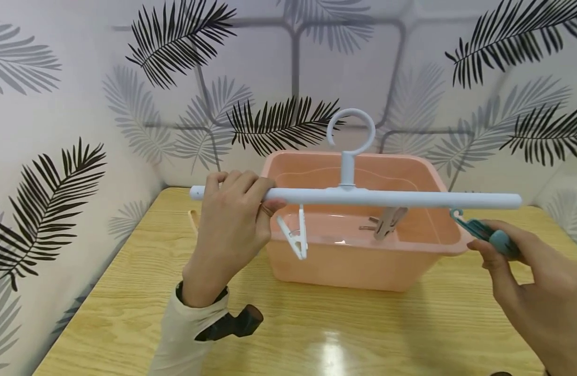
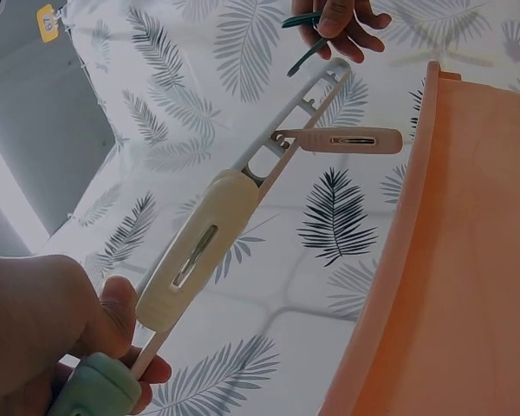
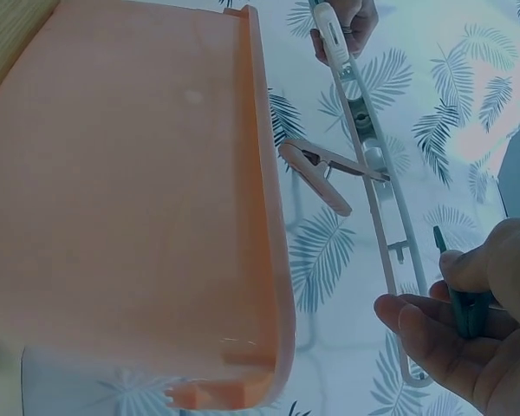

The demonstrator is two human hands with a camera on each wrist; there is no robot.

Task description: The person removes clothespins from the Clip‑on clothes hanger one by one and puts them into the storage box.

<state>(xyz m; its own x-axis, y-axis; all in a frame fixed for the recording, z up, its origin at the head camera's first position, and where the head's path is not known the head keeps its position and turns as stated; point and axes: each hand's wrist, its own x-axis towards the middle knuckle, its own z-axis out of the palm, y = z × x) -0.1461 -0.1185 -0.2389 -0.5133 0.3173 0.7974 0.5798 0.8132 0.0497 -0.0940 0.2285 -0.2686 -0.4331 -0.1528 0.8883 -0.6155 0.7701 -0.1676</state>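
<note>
While my left grip (image 1: 232, 224) grasps the hanger (image 1: 401, 198) near one end, raised above the bench (image 1: 142, 292) by the tub (image 1: 345, 269), my right grip (image 1: 538, 277) pinches a green peg (image 1: 502, 243) close to the hanger's other end. A white peg (image 1: 300, 235) and a pinkish peg (image 1: 389, 224) hang from the hanger between my hands.

Beneath the hanger bar (image 1: 411, 199), a hand could pass through the gap between the white clip (image 1: 303, 237) and the brownish clip (image 1: 387, 223), or through the wider gap right of the latter. Near the right end, the right hand (image 1: 538, 271) and its teal clip (image 1: 502, 242) obstruct approach from below; the left hand (image 1: 234, 224) blocks the left portion. The basin (image 1: 335, 269) bars forward passage low down. Above, space flanks the upright hook (image 1: 347, 169)
</note>
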